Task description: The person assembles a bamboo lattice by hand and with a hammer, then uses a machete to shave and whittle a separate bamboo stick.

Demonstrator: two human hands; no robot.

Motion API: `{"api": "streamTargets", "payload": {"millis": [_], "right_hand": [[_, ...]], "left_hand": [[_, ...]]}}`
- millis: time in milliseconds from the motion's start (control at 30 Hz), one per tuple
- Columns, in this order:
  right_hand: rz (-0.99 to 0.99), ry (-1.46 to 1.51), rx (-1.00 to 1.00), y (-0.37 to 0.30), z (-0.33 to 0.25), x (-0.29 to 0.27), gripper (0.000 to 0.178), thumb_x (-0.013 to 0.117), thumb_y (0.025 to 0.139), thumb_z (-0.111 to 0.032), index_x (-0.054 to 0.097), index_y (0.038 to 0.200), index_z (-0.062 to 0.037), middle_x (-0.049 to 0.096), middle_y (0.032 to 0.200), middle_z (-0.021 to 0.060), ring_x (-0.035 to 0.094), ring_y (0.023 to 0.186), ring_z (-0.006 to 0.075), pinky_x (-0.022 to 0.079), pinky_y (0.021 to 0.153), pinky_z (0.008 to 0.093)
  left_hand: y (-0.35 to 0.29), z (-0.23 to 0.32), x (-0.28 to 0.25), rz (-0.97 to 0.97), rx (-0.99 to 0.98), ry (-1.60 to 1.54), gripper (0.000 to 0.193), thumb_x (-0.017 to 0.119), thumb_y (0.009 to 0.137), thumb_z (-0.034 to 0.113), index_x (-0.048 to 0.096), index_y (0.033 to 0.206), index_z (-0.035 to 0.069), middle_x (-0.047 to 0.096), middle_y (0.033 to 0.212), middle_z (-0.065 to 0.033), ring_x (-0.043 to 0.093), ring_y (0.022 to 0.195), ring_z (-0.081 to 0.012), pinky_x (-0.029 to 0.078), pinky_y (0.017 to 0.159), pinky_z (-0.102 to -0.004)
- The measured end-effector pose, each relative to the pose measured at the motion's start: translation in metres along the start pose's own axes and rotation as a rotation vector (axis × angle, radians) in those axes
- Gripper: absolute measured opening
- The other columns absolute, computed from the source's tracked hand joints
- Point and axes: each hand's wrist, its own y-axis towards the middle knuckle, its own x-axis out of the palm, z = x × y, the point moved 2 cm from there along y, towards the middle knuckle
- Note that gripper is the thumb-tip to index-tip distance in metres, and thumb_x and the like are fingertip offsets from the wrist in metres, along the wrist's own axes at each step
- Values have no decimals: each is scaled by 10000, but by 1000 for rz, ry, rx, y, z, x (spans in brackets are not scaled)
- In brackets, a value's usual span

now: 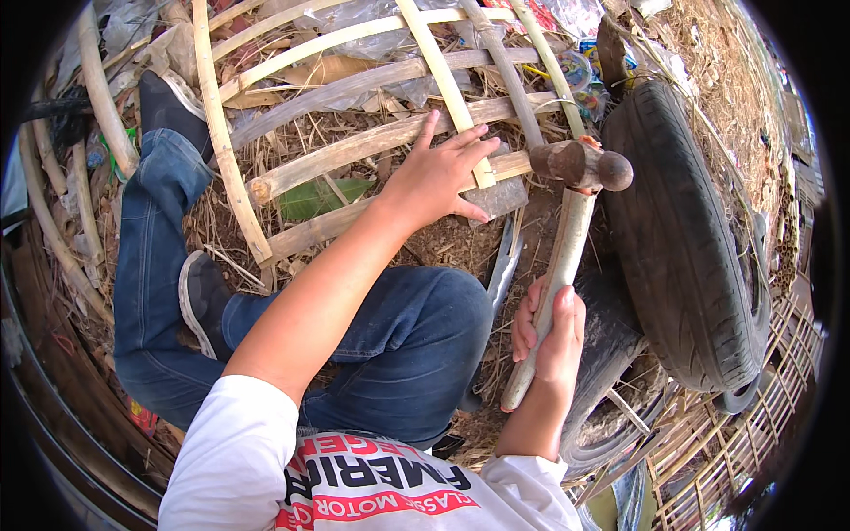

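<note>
1. While the person crouches on straw-strewn ground in blue jeans (pixel 150 265), a worn black tyre (pixel 691 239) lies at the right, the largest thing in view.
2. Ahead lies a bamboo lattice frame (pixel 354 84) of split slats crossing one another, resting on dry straw and plastic litter.
3. Their right hand (pixel 553 332) is wrapped tight around the lower part of a hammer (pixel 567 239); its pale wooden handle rises up to a dark, rusty metal head poised just beside the tyre, above the frame's near edge.
4. Their left hand (pixel 438 173) lies flat with fingers spread, pressing down on the nearest slats just left of the hammer head.
5. A green leaf (pixel 314 199) lies between two slats.
</note>
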Motion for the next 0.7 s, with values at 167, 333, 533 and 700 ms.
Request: {"api": "streamTargets", "payload": {"millis": [167,333,533,700], "right_hand": [[11,-164,151,25,20,5,465,367,1003,-423,485,794,-24,423,507,20,414,388,104,350,367,242],[17,-130,78,6,6,7,510,385,986,-481,491,790,-21,423,495,24,418,386,97,344,354,236],[-39,-118,24,11,15,3,513,385,983,-492,479,773,-33,429,497,20,423,386,99,356,364,240],[-12,-119,105,19,20,5,484,382,999,-447,476,770,-30,432,512,22,422,391,101,354,364,239]], "left_hand": [[2,-3,0,1,-22,3,948,742,592,566,439,1363,104,484,1384,-104,406,1323,-204,85,1154,-542],[0,-1,1,6,6,2,967,748,580,571,438,1367,103,482,1384,-117,425,1310,-226,84,1155,-540],[1,0,-2,-12,-11,-10,995,757,568,569,420,1385,112,478,1389,-117,426,1309,-229,84,1155,-540],[4,-4,-1,-11,-11,2,992,762,564,563,418,1387,129,454,1410,-107,402,1326,-217,85,1156,-539]]}}
